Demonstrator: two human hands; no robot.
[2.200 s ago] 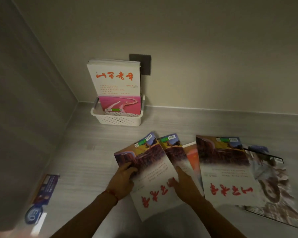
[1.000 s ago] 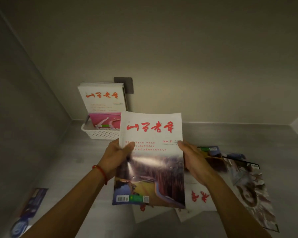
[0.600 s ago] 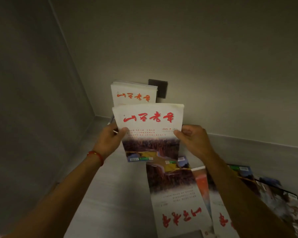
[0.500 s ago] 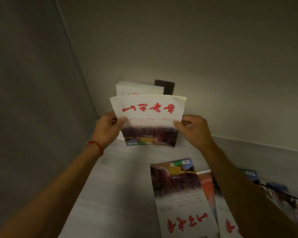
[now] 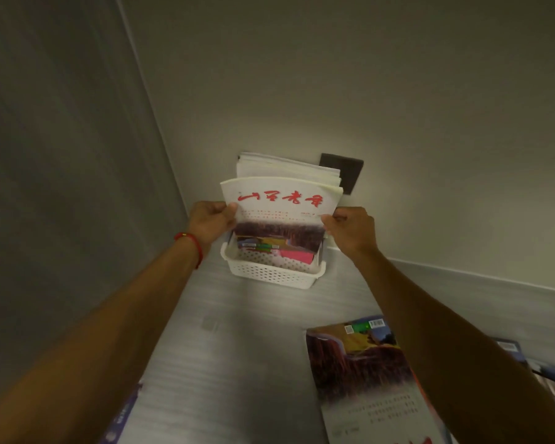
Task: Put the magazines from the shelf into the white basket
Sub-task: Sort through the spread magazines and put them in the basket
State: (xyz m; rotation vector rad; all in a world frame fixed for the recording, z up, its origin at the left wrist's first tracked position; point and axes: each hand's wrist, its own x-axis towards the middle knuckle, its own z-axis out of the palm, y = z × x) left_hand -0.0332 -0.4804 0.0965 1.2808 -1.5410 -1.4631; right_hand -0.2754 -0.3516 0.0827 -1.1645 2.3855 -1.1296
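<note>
Magazines are the matter here, and one white-covered magazine with red brush lettering (image 5: 281, 213) stands upright at the centre of the frame, its lower edge dipped inside the white perforated plastic basket (image 5: 271, 274), in front of a thicker stack of pale magazines (image 5: 285, 168) already standing in that basket. At the far lower left of the frame, a blue and purple printed leaflet (image 5: 122, 418) lies on the grey wood-grain shelf surface (image 5: 225, 363), partly cut off by the near forearm. Further right, the left hand (image 5: 210, 224) is closed on the left edge of the held magazine, thumb on the cover; a red cord bracelet (image 5: 191, 246) circles its wrist. The basket sits against the pale back wall, in the corner where the grey side panel meets it. A dark square wall plate (image 5: 346, 169) shows behind the stack, just right of its top. The right hand (image 5: 350, 232) is closed on the magazine's right edge, level with the other hand. At the lower right of the frame, a flat magazine with a brown and red landscape cover (image 5: 362, 376) lies face up on the shelf, well apart from the basket, and the right forearm crosses over more dark-covered magazines (image 5: 510, 347) at the right edge, too hidden to describe
</note>
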